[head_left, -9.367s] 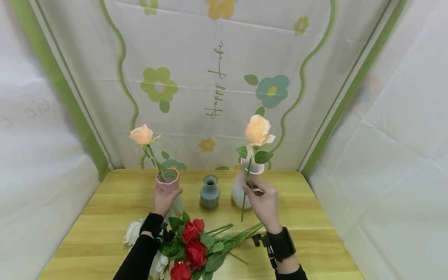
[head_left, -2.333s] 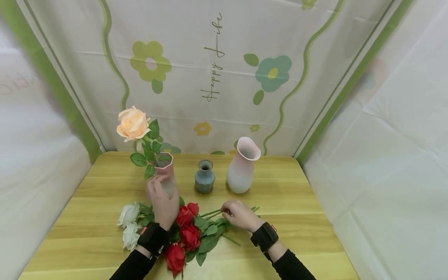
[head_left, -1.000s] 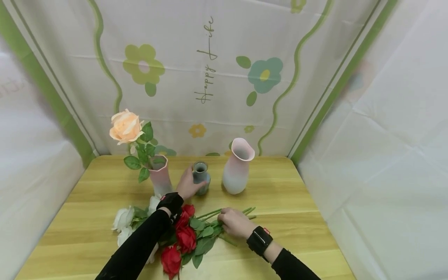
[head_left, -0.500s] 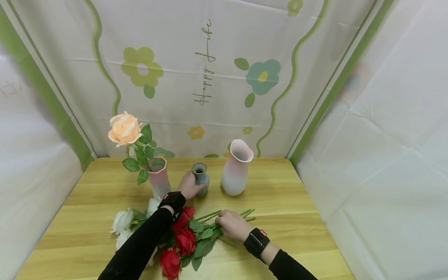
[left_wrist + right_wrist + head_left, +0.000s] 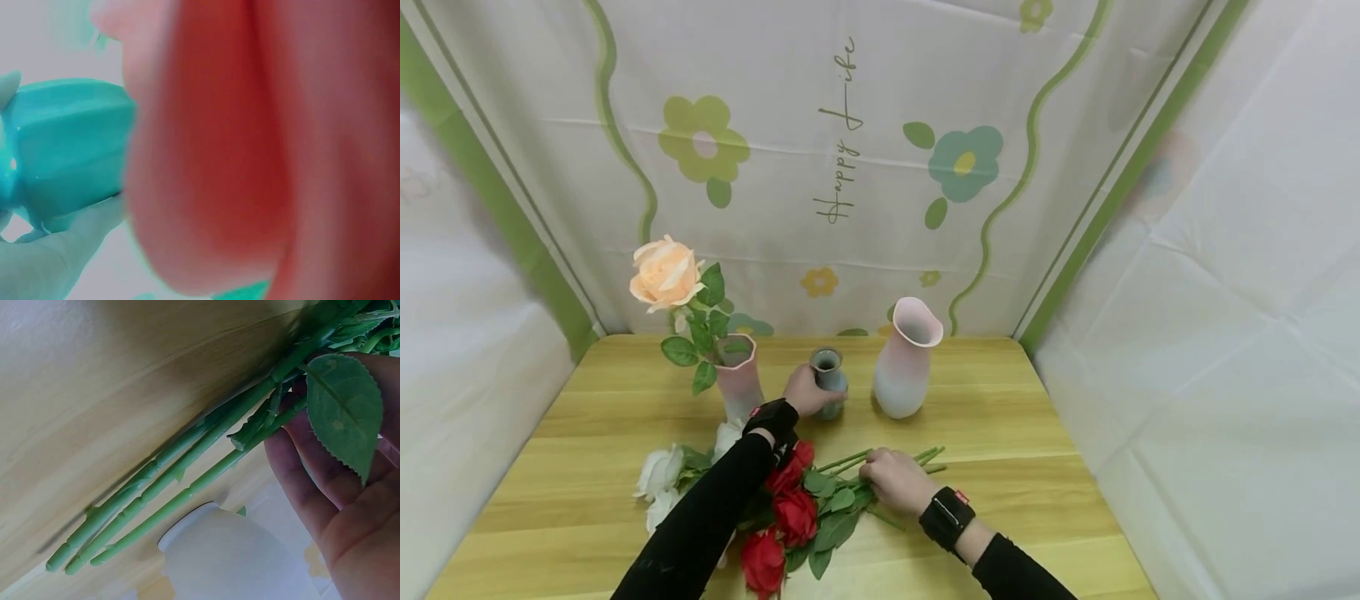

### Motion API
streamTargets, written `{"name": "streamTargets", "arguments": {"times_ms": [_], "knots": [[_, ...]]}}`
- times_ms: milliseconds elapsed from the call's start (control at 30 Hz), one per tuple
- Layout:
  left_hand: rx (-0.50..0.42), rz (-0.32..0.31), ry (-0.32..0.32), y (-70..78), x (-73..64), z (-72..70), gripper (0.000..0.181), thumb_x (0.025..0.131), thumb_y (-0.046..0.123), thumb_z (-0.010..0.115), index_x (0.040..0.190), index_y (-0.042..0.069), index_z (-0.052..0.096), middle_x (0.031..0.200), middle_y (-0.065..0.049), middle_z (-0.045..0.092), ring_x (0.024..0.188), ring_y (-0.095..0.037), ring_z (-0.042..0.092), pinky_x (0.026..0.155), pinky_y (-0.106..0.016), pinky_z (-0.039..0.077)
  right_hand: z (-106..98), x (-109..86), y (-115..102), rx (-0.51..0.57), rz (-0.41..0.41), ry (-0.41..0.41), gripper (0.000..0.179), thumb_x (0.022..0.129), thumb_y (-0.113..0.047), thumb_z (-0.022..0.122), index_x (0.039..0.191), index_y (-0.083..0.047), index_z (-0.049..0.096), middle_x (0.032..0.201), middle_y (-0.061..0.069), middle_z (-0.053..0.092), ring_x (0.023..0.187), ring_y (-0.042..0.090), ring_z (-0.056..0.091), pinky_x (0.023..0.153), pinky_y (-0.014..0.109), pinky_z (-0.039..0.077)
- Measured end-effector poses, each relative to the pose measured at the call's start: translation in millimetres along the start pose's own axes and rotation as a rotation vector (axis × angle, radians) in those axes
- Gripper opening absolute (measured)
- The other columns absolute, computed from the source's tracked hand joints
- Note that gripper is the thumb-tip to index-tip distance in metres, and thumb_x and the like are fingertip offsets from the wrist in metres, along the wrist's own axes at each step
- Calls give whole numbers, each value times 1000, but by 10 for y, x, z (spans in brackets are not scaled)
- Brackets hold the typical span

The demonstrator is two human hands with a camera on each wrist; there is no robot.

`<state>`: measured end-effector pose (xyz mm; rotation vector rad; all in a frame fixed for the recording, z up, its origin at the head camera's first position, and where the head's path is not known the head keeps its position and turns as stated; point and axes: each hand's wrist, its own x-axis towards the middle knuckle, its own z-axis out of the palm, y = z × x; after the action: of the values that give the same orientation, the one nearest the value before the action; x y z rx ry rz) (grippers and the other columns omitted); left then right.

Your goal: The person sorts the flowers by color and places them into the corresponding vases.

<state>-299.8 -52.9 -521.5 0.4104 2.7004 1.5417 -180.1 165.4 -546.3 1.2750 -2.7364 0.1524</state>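
Observation:
My left hand [image 5: 805, 394] grips the small blue-grey vase [image 5: 835, 382], which stands upright on the table. In the left wrist view the vase [image 5: 72, 147] appears as a teal shape between fingers and thumb, and the near part of the hand blurs most of the picture. With curled fingers, my right hand [image 5: 898, 482] pinches among the green stems [image 5: 206, 450] of the red roses [image 5: 795, 517]. A leaf [image 5: 347, 412] covers part of its fingers in the right wrist view. Which stem it holds is partly hidden.
A peach rose [image 5: 666, 273] leans left out of the pink-and-white vase [image 5: 740, 387]. The rounder pink-and-white vase [image 5: 901, 375] stands right of the small one. White roses [image 5: 659, 472] lie at the left under my left sleeve. A patterned cloth [image 5: 842, 83] hangs behind the table.
Earlier my right hand held a peach rose upright; it is now at the red rose stems. My left hand has left the left pink-and-white vase and taken hold of the small blue-grey one.

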Motion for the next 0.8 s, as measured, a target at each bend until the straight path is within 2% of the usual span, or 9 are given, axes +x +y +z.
{"name": "streamTargets", "arguments": {"times_ms": [233,367,467,700,767,800], "knots": [[-5,-64,-21,53,-16,-32,60,79,20,85,125,-5,56,115,-21,62,107,-38,59,91,-49,48,-30,4,-23,-35,8,8,17,85,-1,71,84,-18,75,78,-7,58,71,6,57,59,18,48],[2,-68,-24,30,3,-33,62,79,22,85,126,-6,55,116,-21,62,107,-38,59,91,-50,48,-55,-10,-24,-29,7,30,18,84,-1,71,79,-18,75,75,-8,57,68,5,56,55,16,45],[6,-66,-28,53,0,-42,60,80,20,85,125,-6,55,115,-21,62,107,-38,59,92,-49,48,-51,-29,-1,-8,10,40,19,83,-1,72,79,-18,77,75,-9,58,67,4,57,55,14,46],[29,-92,-56,229,-56,-103,58,79,17,85,121,-9,56,112,-24,62,104,-40,59,89,-50,49,-71,-85,35,77,20,45,22,82,1,71,82,-19,80,77,-11,61,70,0,57,58,12,47],[31,-97,-64,218,-47,-105,60,78,20,86,122,-9,57,113,-24,62,105,-40,60,90,-50,49,-98,-101,36,96,19,58,23,81,2,71,83,-19,80,78,-11,62,71,0,58,59,11,47],[33,-74,-67,198,-47,-106,61,78,22,86,123,-7,57,114,-23,62,106,-40,59,90,-50,49,-113,-109,37,102,19,66,23,81,1,71,83,-19,80,78,-11,62,72,0,58,59,12,47]]}}
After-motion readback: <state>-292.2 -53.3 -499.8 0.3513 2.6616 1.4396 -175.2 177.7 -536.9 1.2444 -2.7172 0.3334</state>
